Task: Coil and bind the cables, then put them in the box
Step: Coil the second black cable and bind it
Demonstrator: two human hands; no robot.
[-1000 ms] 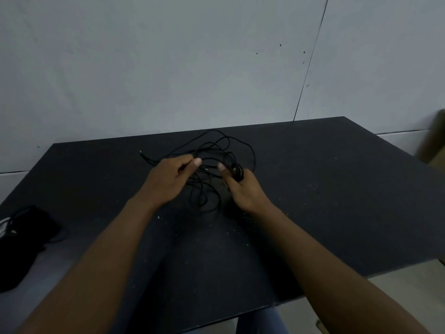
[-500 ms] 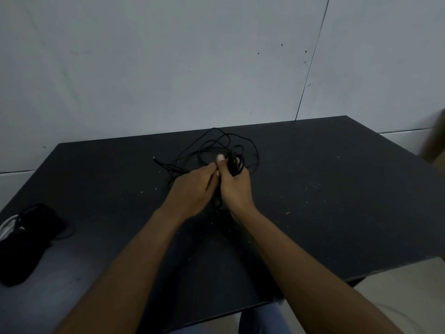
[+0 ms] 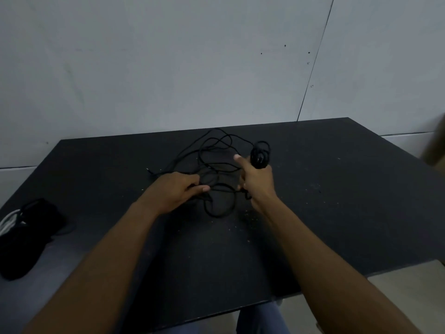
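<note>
- Fingers of the right hand point(image 3: 256, 179) are curled into a fist round a small coil point(image 3: 260, 156) of the black cable point(image 3: 216, 153). The wound loops stand up out of the top of the fist.
- The right thumb point(image 3: 238, 160) sticks out straight, just beside the coil and on the side toward the other hand.
- The left hand point(image 3: 178, 189) lies palm down. Its fingertips point(image 3: 204, 188) point toward the right fist and lie on loose strands of the same cable. Whether they pinch a strand or only rest on it cannot be told.
- Between the two hands and beyond the fingertips, the rest of the cable sprawls in loose, overlapping loops on the black table point(image 3: 337, 189). One loop hangs back toward the person, below the left fingertips.
- A free plug end point(image 3: 150, 171) pokes out just past the left hand's knuckles, on the side away from the right hand.
- Well away from the fingers, past the left forearm, a black bundle point(image 3: 26, 239) lies near the table's edge with a white cord point(image 3: 8, 220) against it.
- Far out past the right fist, at the frame's edge, is a brown blurred shape point(image 3: 435, 150), too unclear to name.
- Behind the table stands a grey wall point(image 3: 168, 68).
</note>
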